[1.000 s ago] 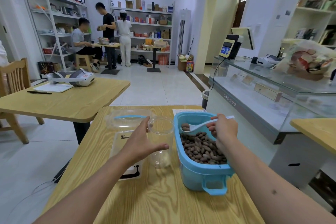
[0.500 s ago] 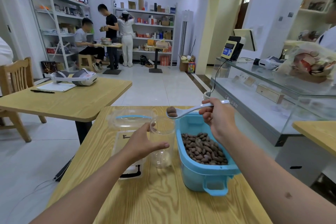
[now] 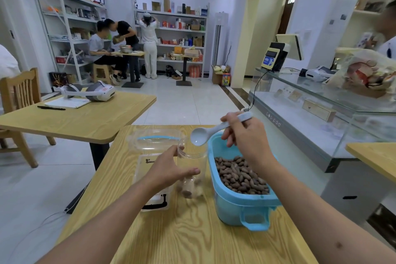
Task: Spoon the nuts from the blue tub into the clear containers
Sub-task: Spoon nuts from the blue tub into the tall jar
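A blue tub (image 3: 240,206) full of brown nuts (image 3: 240,174) stands on the wooden table (image 3: 192,238), right of centre. Just left of it a clear cup-shaped container (image 3: 194,156) stands upright with a few nuts (image 3: 189,188) in its bottom. My left hand (image 3: 169,169) grips this container from the left side. My right hand (image 3: 244,135) holds a white spoon (image 3: 200,136) tilted over the container's mouth. The spoon's bowl looks empty.
A clear lid with a blue seal (image 3: 154,140) and a flat clear container (image 3: 150,178) lie behind and left of the cup. Another table (image 3: 81,120) with a headset stands to the left, a glass counter (image 3: 321,118) to the right. People are at the far shelves.
My right hand lifted the spoon with nuts out of the tub, carried it left over the clear container and tipped it. The nuts now lie in the container's bottom.
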